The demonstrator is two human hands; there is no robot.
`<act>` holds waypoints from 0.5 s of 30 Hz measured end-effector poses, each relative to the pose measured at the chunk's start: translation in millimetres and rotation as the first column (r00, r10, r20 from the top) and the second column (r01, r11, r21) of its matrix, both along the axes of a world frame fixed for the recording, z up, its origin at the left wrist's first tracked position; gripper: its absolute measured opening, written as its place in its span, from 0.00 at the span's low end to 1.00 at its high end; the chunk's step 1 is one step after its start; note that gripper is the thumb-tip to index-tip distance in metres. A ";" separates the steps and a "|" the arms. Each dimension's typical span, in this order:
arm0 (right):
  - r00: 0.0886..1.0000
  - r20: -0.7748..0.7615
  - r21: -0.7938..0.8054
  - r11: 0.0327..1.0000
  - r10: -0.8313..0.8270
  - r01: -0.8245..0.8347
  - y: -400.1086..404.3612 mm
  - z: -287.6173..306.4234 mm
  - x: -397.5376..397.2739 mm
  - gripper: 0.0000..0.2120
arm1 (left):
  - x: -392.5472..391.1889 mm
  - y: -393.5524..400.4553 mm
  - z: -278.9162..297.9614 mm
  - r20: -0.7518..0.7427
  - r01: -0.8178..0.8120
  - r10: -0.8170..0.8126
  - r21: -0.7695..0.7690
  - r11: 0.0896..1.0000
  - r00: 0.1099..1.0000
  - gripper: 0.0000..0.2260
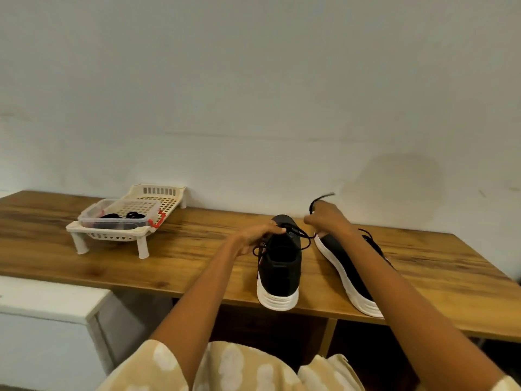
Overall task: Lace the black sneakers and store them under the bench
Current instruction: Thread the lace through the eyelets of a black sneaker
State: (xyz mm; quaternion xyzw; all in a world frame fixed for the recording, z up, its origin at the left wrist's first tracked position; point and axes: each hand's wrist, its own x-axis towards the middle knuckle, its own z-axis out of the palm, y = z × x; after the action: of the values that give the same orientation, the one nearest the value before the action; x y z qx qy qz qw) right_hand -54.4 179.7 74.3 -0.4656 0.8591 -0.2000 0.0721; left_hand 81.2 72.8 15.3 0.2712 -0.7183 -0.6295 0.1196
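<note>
Standing heel-first toward the camera at the lower centre of the frame, a black sneaker [279, 266] with a white sole rests on the wooden tabletop [174, 255], its heel just at the front edge. The left hand [258, 235] lies against the shoe's left side near the eyelets, fingers curled round and pinching part of the black lace [298, 234]. From there the lace runs to the right and up into the right hand [328, 217], which is closed around it in a fist, a loose end curving out above the knuckles against the pale wall [253, 80].

Just right of the first shoe lies the second black sneaker [348, 266], tilted onto its side so the white sole edge faces left; the right forearm crosses over it and hides much of its upper.

In the left middle of the frame a cream plastic slotted rack [158, 194] stands on short legs on the tabletop, against the wall. A clear plastic container [112, 220] sits in it, holding dark coiled items that look like more laces. At the lower left a white cabinet [48, 300] stands beside the bench. Patterned beige sleeves [158, 368] show along the bottom edge.
</note>
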 end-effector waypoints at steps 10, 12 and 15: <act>0.981 -0.117 -0.088 0.982 0.155 -0.166 -11.0 5.9 1.5 0.18 | -17.0 -0.4 -17.9 -0.209 -0.344 0.342 0.028 0.939 0.916 0.08; 0.932 -0.059 0.054 0.933 0.358 -0.355 -19.9 -4.0 4.9 0.15 | -14.0 -3.7 -18.1 -0.212 -0.317 0.318 0.036 0.948 0.924 0.07; 0.914 -0.061 0.059 0.916 0.400 -0.397 -26.3 -17.1 4.7 0.15 | -9.0 -10.5 -14.9 -0.172 -0.275 0.279 0.045 0.960 0.945 0.07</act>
State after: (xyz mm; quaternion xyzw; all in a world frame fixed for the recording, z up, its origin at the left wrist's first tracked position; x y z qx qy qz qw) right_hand -49.7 153.4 57.2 -0.6359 0.7526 -0.1448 0.0909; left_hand 72.2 62.4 0.4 0.3136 -0.6531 -0.6353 0.2674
